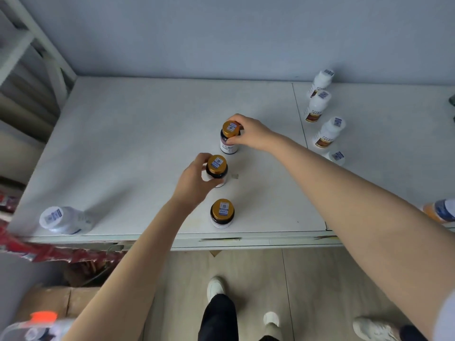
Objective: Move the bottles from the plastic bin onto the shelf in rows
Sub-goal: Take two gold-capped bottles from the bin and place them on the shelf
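Note:
Three dark bottles with gold caps stand in a line on the white shelf [128, 143], running from front to back. My right hand [248, 134] grips the far bottle [229, 141] by its cap and neck. My left hand [194, 180] wraps around the middle bottle [217, 169] from the left. Nearest the shelf's front edge, the third gold-capped bottle [222, 214] stands free. A corner of the plastic bin [27, 328] with bottles inside shows at the bottom left.
A row of white bottles [327, 131] runs front to back at the right. A white bottle [62, 220] stands at the front left corner. An orange and blue bottle [440, 212] sits at the right edge. A cardboard box [54, 301] and another person's feet are on the floor.

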